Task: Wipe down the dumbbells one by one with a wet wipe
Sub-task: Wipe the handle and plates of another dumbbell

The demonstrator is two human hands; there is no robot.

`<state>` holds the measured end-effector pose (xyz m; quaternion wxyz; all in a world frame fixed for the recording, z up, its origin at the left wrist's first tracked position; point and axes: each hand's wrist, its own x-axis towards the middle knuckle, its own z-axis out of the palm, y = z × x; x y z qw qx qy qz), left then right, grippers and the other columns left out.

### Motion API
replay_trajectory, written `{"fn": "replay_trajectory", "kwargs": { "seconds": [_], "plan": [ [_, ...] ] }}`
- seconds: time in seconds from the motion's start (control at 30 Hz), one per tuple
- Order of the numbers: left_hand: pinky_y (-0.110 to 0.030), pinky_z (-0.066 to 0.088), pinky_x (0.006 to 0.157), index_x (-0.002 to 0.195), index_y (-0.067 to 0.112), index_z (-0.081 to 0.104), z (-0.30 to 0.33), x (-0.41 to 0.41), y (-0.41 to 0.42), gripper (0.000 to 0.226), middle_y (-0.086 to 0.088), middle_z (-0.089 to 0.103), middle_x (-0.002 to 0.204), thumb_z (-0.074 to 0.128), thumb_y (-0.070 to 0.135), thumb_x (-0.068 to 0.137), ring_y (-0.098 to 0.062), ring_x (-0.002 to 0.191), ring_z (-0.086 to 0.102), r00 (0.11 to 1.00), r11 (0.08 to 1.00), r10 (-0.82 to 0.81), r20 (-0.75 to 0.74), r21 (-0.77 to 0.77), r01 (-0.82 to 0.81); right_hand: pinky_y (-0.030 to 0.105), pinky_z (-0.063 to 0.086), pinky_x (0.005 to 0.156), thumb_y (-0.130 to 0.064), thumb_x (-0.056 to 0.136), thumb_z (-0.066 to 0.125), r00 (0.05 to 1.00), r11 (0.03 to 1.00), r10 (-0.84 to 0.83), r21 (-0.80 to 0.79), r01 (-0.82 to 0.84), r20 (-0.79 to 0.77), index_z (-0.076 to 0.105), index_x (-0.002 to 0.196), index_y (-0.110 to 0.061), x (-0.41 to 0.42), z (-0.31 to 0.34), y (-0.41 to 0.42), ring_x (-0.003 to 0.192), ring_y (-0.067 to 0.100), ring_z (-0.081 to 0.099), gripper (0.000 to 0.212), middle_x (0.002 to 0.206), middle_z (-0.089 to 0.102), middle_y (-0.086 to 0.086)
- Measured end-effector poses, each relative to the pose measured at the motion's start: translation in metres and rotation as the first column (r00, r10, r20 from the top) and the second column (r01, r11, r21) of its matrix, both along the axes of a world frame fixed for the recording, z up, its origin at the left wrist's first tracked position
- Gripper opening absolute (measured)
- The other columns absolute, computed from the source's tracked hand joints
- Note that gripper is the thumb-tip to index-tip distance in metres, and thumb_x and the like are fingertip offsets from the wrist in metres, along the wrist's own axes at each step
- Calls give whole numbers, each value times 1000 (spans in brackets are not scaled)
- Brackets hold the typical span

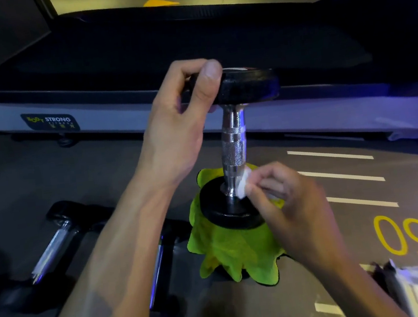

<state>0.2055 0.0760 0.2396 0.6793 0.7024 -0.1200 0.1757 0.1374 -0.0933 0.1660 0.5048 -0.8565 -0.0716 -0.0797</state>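
Dumbbell: black round-headed dumbbell with a knurled chrome handle, standing upright on one head atop a crumpled lime-green microfibre cloth on the grey gym floor.
Left hand: left hand has its grip clamped on the rim of the top head, thumb in front, steadying the dumbbell.
Right hand: right hand has its grip pinched together on a small white wet wipe, pressed against the base of the handle just above the lower head.
Step in hand: wiping the lower handle and collar, as I judge it.
Doing it well: keep the top head held firm so the weight stays upright, wrap the wipe round the shaft and work it up through the knurling (dirt likely lodges there), turning to reach the far side.
Others waiting: two more chrome-handled dumbbells lie on the floor to the left, beside the cloth.
Risk: a loosened top hold could let it topple off the soft cloth.
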Motion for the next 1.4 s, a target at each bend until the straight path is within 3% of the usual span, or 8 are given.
{"fn": "replay_trajectory", "kwargs": {
  "seconds": [0.07,0.23,0.47,0.67,0.9,1.03,1.27,1.4],
  "plan": [
    [-24,55,76,103,32,64,2,0,0,21,8,67,97,55,49,97,-10,92,66,1000,1000,0,-16,5,0,17,52,73,-19,88,77,985,980,-72,-174,99,154,70,83,-27,-15,7,6,83,-5,71,12,86,76,-24],
    [-36,54,81,103,36,64,5,-4,-6,20,-2,69,101,55,52,96,-30,101,67,1000,998,-9,1,62,9,36,50,61,-25,85,68,974,912,-37,-392,125,224,71,76,-25,-11,15,17,74,19,64,9,80,67,-6],
    [-16,52,75,107,26,63,11,-9,-4,15,-10,67,107,50,33,108,-11,95,66,997,992,-66,-44,103,71,27,18,45,-2,38,87,977,782,3,-609,130,212,54,53,-20,1,26,72,51,23,54,40,60,50,-3],
    [-25,56,83,106,29,63,6,-7,4,15,8,67,100,51,37,108,-6,94,64,999,994,-7,-36,112,11,38,49,63,-18,87,67,982,900,16,-431,69,191,68,81,-22,-13,14,25,79,23,61,8,84,63,-5],
    [-23,52,86,107,31,64,5,-7,-1,12,5,67,105,52,35,107,-5,98,62,999,993,-47,1,111,47,10,43,61,-20,92,71,997,984,-71,-166,64,-38,74,85,-23,25,4,-17,70,-1,62,9,72,69,-9],
    [-20,51,83,107,29,63,5,-7,3,12,10,67,102,52,33,108,-2,97,63,999,995,-37,0,90,37,25,55,74,-24,87,78,960,991,105,110,-79,-261,74,100,-35,17,0,-27,78,6,69,17,90,74,-17],
    [-23,53,81,107,32,64,5,-8,7,13,13,68,101,51,36,107,-5,98,65,999,996,-43,-19,79,44,15,43,60,-28,92,69,997,968,-68,-239,72,23,71,89,-30,32,24,-38,69,0,66,4,77,72,-14],
    [-33,57,87,108,33,64,4,-9,5,13,3,70,108,52,40,107,-14,103,67,999,993,-31,-14,115,33,15,35,58,-39,89,71,991,917,0,-395,53,133,67,65,-23,49,43,-34,63,6,54,29,70,58,-4]
  ]
}}
